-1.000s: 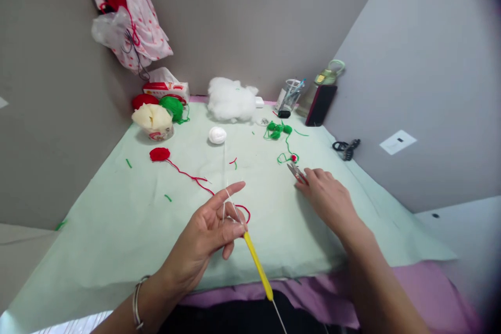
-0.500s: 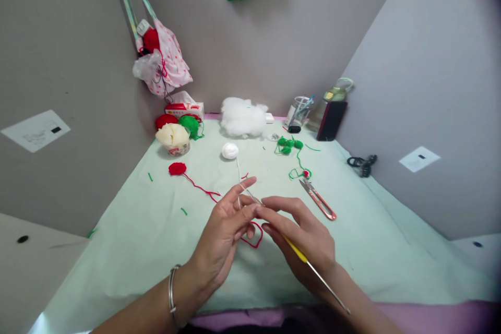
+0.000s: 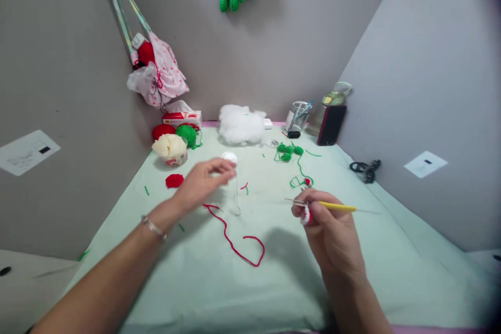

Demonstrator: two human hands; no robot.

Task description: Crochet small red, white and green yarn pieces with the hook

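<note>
My right hand is closed around a crochet hook with a yellow grip, its metal tip pointing left. A small white and red crocheted piece is pinched in the same fingers. My left hand is stretched forward, fingers loosely extended and apart, at the front edge of a white yarn ball; whether they touch it I cannot tell. From that ball a white strand runs down onto the cloth. A red crocheted piece lies left of my left hand, and a red yarn tail curls across the cloth.
White stuffing, a tissue box and a cream-topped cup stand at the back. Green crocheted bits lie right of centre. A phone leans on a bottle at back right, near a black cable.
My hands have separated. The right moved rightward with the hook and crocheted piece, now covering most of the orange-handled snips. The left let go and moved left and forward to the white ball.
</note>
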